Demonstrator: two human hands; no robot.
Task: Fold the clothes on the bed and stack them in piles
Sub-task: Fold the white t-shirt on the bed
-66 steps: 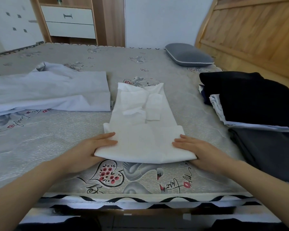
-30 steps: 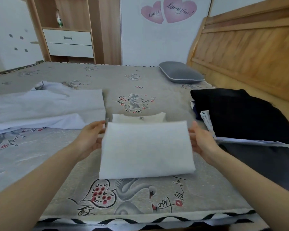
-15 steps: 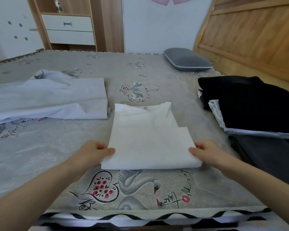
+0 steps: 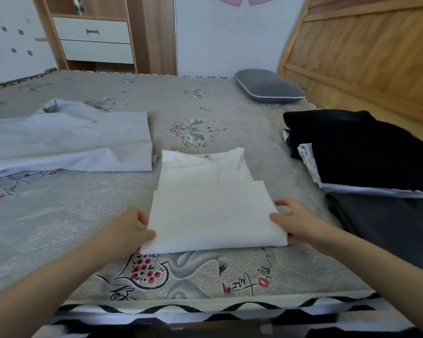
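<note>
Pinching the white garment point(image 4: 213, 215) at its near corners with left hand point(image 4: 130, 230) and right hand point(image 4: 296, 223), likely lifting level toward the pile point(image 4: 366, 152) without loosening folds.

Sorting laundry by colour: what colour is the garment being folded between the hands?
White, plain with no print; the garment shows clearly in the head view.

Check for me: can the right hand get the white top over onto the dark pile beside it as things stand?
Probably yes. The right hand already holds the right edge of the white top, and the dark pile lies just to its right on the bed with only bare mattress between. The left hand holds the other edge.
</note>
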